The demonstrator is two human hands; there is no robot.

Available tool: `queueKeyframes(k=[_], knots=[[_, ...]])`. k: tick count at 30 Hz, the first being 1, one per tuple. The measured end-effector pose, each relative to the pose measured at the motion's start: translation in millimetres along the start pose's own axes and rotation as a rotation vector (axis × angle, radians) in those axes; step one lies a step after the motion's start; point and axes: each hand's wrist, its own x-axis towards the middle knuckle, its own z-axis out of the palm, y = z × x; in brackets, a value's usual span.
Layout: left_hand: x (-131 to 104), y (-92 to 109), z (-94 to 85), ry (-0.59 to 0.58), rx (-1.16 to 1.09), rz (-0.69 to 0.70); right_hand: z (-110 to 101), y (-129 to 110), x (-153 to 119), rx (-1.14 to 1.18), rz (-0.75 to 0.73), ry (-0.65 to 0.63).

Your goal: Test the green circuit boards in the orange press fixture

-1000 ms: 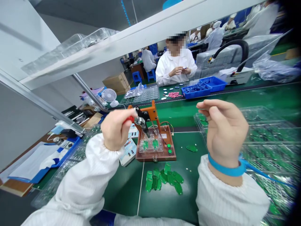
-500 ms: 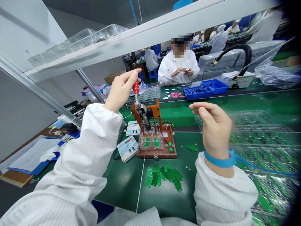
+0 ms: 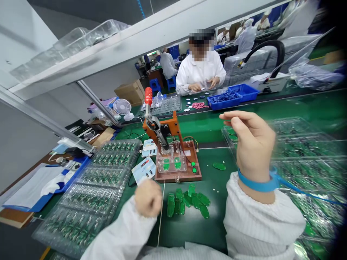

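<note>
Low in front of the clamp fixture (image 3: pixel 176 176) is my left hand (image 3: pixel 148 198), blurred and curled like a loose fist. No object shows in it, and it is apart from the nearby pile of green circuit boards (image 3: pixel 188 200). The fixture has a red-handled toggle lever (image 3: pixel 148 96), standing upright and untouched. Under its clear plate (image 3: pixel 171 165) lie two green pieces. My right hand (image 3: pixel 253 141) is raised at the right, fingers loosely bent with thumb and fingertips apart, and nothing visible between them. A blue wrist strap (image 3: pixel 256 182) circles that wrist. One single green board (image 3: pixel 219 166) lies right of the fixture.
Clear trays of boards (image 3: pixel 105 177) stand at the left, and more trays (image 3: pixel 303 155) at the right. Small display boxes (image 3: pixel 143 169) sit beside the fixture. Blue bins (image 3: pixel 225 101) are across the bench, before a co-worker (image 3: pixel 200 74). A shelf (image 3: pixel 108 47) hangs overhead.
My left hand has let go of the red lever handle and dropped toward the bench, uncovering the trays at the left. The right hand stays raised, shifted slightly right. The view has shifted.
</note>
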Motion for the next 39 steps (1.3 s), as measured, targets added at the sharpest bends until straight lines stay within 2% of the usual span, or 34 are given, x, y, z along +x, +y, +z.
queueKeyframes(k=[2, 4, 7, 10, 19, 25, 29, 31, 36, 39], knots=[[-35, 13, 13.5, -0.169, -0.006, -0.006, -1, 0, 2, 0.002, -0.003, 0.029], [-48, 15, 25.0, -0.245, 0.082, -0.112, -1, 1, 3, 0.004, -0.006, 0.047], [-43, 4, 37.9, -0.410, 0.222, -0.271, 0, 1, 3, 0.004, -0.016, 0.038], [-34, -5, 46.4, -0.530, 0.268, -0.285, 0, 0, 3, -0.009, -0.018, 0.021], [-22, -1, 45.4, -0.649, 0.336, -0.291, -4, 2, 5, -0.014, -0.024, 0.049], [-24, -3, 46.2, -0.646, 0.311, -0.341, 0, 2, 3, -0.035, -0.003, 0.018], [-31, -3, 37.9, -0.679, 0.246, -0.289, 5, 2, 0, -0.060, -0.003, -0.013], [-39, -2, 30.7, -0.658, 0.204, -0.259, 8, 4, -1, -0.067, -0.001, -0.030], [-78, 13, 11.2, -0.487, 0.082, -0.193, 20, 6, -9, -0.125, 0.004, -0.116], [-105, 23, 4.5, -0.324, -0.006, -0.291, 29, 8, -19, -0.146, 0.018, -0.165]])
